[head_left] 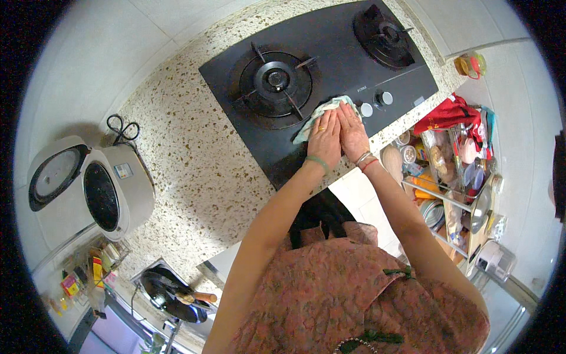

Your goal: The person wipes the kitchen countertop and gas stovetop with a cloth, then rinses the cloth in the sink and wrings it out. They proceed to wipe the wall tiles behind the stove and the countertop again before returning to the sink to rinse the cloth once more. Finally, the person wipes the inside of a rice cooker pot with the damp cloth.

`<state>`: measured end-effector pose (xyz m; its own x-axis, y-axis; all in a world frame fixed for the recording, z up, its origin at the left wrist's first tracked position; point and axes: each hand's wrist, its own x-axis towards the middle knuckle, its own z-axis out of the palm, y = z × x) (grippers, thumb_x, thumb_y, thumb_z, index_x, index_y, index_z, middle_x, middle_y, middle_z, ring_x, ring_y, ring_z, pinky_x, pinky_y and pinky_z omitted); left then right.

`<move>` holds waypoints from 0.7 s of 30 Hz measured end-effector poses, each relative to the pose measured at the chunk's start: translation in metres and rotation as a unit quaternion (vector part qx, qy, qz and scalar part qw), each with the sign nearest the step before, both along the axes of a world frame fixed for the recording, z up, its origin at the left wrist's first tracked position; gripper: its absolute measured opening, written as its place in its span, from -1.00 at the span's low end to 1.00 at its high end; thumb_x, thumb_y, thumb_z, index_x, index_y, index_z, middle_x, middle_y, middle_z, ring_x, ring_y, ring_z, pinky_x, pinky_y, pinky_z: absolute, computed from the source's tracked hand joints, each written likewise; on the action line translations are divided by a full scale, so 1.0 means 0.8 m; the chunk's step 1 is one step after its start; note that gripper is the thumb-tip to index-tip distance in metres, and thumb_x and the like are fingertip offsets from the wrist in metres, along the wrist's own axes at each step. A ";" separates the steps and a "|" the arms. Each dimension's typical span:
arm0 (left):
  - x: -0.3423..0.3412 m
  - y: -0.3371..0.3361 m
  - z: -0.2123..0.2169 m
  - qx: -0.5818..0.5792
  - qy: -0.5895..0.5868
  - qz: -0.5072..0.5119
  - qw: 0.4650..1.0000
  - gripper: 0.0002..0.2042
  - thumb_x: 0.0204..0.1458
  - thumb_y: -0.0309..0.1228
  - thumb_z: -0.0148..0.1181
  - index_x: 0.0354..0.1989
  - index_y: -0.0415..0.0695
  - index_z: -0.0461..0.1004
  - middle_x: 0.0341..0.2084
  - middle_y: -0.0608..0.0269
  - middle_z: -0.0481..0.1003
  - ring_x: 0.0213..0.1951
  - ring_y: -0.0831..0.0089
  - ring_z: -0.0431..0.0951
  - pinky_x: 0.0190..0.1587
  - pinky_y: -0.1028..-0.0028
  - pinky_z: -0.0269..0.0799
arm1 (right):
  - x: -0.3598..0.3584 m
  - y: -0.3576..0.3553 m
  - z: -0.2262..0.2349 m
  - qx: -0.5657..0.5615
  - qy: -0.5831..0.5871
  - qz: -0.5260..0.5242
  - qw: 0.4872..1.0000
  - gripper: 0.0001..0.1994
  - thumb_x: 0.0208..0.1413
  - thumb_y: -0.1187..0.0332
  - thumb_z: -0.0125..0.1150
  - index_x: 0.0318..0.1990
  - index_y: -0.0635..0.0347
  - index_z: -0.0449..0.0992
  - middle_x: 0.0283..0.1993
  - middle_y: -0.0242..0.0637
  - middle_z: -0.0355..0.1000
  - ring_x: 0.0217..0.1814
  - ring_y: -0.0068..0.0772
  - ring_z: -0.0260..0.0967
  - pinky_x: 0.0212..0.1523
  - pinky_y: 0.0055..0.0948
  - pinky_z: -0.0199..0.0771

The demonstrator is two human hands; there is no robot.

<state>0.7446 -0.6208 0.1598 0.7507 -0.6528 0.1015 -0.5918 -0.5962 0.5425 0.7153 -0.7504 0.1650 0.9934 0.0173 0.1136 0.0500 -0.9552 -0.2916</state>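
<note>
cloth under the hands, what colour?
Pale green and white cloth, pressed flat on the black hob by both hands; head view, the only one.

A pale green-and-white cleaning cloth (pixel 321 112) lies on the glossy black glass gas hob (pixel 330 59), set into a cream stone worktop (pixel 188 153) speckled brown. A white rice cooker with a black inner bowl (pixel 97 189) stands open; the dress (pixel 354 295) is rust-pink, patterned.
</note>
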 end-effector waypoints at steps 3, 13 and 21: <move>-0.007 0.010 -0.008 0.008 -0.020 -0.049 0.999 -0.47 0.07 -0.44 -0.12 0.25 -0.36 0.10 0.30 0.04 0.08 0.36 0.20 -0.04 0.38 0.24 -0.20 | -0.028 0.019 0.005 0.017 0.010 -0.044 0.999 -0.46 0.07 0.44 -0.01 0.26 0.29 0.15 0.40 -0.05 -0.03 0.46 -0.08 -0.13 0.38 -0.20 -0.08; -0.090 0.161 0.009 -0.008 0.040 -0.084 0.996 -0.45 0.04 -0.38 0.00 0.23 -0.36 0.13 0.28 -0.03 0.10 0.35 0.12 -0.01 0.35 0.18 -0.12 | -0.113 0.154 0.015 0.052 0.074 -0.031 0.995 -0.47 0.07 0.43 -0.05 0.23 0.42 0.15 0.37 0.10 -0.03 0.47 0.07 -0.20 0.41 -0.12 -0.20; -0.098 0.262 0.003 0.036 0.049 0.000 0.998 -0.44 0.11 -0.35 -0.03 0.26 -0.35 0.07 0.31 -0.03 0.04 0.37 0.10 -0.06 0.35 0.09 -0.15 | -0.078 0.226 0.011 0.048 0.077 0.135 0.987 -0.47 0.10 0.37 -0.06 0.23 0.42 0.14 0.37 0.06 -0.02 0.47 -0.01 -0.20 0.41 -0.15 -0.17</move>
